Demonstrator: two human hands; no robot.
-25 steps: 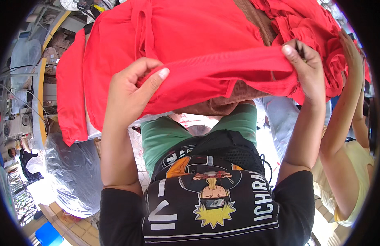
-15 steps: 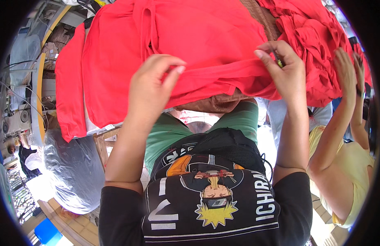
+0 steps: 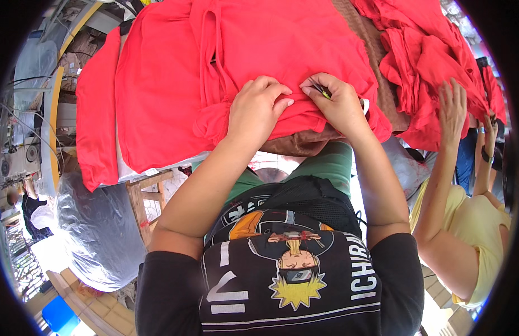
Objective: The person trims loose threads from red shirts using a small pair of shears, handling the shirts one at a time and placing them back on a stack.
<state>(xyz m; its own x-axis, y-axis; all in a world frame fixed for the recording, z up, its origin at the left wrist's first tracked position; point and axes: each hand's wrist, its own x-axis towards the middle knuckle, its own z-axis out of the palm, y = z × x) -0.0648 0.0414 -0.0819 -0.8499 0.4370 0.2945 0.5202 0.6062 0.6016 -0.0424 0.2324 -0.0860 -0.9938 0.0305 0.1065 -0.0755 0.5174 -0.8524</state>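
Observation:
A red fabric garment (image 3: 282,50) lies spread before me over a brown cloth (image 3: 304,143). My left hand (image 3: 258,107) rests at its near edge, fingers curled and closed on the bunched red fabric. Close by on the right, my right hand (image 3: 337,103) is bent over the same edge. Tucked in its palm is a small dark tool with a yellow-green part, apparently thread snips (image 3: 323,92). The right thumb and forefinger press together at the fabric. Whatever lies under my fingers is hidden.
More red pieces (image 3: 153,84) lie flat to the left, and a crumpled red pile (image 3: 421,73) is at the right. A co-worker in a yellow shirt (image 3: 461,235) reaches into that pile. A plastic-covered bundle (image 3: 97,235) and a wooden stand (image 3: 139,207) are at lower left.
Both hands have come closer together, the right moving left and the left moving right. The stretched fabric edge is now bunched between them. The co-worker's hands have lowered slightly.

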